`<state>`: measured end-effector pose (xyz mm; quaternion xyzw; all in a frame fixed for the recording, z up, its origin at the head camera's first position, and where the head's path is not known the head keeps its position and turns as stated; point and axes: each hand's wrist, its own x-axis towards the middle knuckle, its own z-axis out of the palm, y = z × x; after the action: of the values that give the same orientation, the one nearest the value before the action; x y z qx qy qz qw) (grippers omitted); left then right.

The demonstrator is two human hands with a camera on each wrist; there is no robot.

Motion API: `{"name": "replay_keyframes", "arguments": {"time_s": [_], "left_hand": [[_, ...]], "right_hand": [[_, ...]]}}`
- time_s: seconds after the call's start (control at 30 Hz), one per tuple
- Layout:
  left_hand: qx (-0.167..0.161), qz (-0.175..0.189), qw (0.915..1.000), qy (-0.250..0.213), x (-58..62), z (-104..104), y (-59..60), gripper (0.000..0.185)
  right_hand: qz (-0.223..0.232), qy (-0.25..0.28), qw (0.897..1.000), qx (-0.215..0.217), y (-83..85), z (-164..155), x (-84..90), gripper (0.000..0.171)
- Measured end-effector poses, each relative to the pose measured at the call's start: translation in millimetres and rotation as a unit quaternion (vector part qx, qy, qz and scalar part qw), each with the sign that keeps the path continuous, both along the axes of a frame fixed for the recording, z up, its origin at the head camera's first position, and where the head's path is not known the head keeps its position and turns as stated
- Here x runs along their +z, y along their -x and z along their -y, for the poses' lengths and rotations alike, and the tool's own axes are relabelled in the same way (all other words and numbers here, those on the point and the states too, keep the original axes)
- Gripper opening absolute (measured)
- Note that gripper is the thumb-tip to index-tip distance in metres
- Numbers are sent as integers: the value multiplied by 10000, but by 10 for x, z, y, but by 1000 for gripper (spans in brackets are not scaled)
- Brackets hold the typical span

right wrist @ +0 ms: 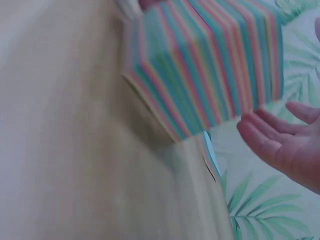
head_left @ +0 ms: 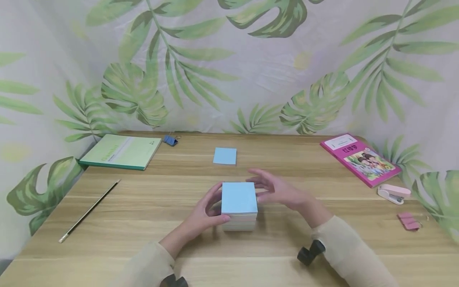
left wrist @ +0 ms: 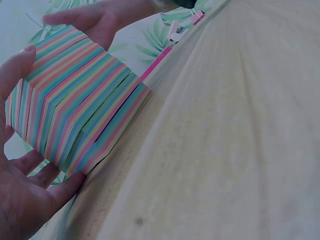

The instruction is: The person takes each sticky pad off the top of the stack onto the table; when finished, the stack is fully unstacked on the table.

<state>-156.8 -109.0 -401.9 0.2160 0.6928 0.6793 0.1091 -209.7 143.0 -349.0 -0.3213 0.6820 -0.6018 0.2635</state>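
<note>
A tall stack of sticky notes (head_left: 239,198) stands on the table, its top sheet light blue. Its sides show pink, yellow, green and blue stripes in the left wrist view. My left hand (head_left: 202,215) holds the stack from the left, thumb at the near corner and fingers curved round the other side. My right hand (head_left: 277,189) is at the stack's right side with its fingers loosely extended. In the right wrist view its fingertips (right wrist: 248,125) come up to the stack's edge; whether they touch it I cannot tell. Beyond the stack lies a thin blue sticky-note pad (head_left: 224,156).
On the wooden table (head_left: 143,223), a pencil (head_left: 89,211), green notebook (head_left: 122,151) and blue binder clip (head_left: 170,140) lie left. A pink book (head_left: 360,159), pink stapler (head_left: 393,193) and pink binder clip (head_left: 408,221) lie right. A leaf-patterned curtain (head_left: 258,79) hangs behind.
</note>
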Motion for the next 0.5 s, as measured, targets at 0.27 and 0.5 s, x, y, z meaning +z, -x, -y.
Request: {"name": "replay_keyframes", "arguments": {"time_s": [0.27, 0.5], "left_hand": [[-43, 43, 10000, -4, 97, -1, -31, 82], [-23, -39, 10000, 0, 31, 1, -6, 82]], "right_hand": [[-853, -440, 9942, -479, -267, 38, -87, 87], [-933, -379, 9922, -738, -382, 88, 5, 81]]}}
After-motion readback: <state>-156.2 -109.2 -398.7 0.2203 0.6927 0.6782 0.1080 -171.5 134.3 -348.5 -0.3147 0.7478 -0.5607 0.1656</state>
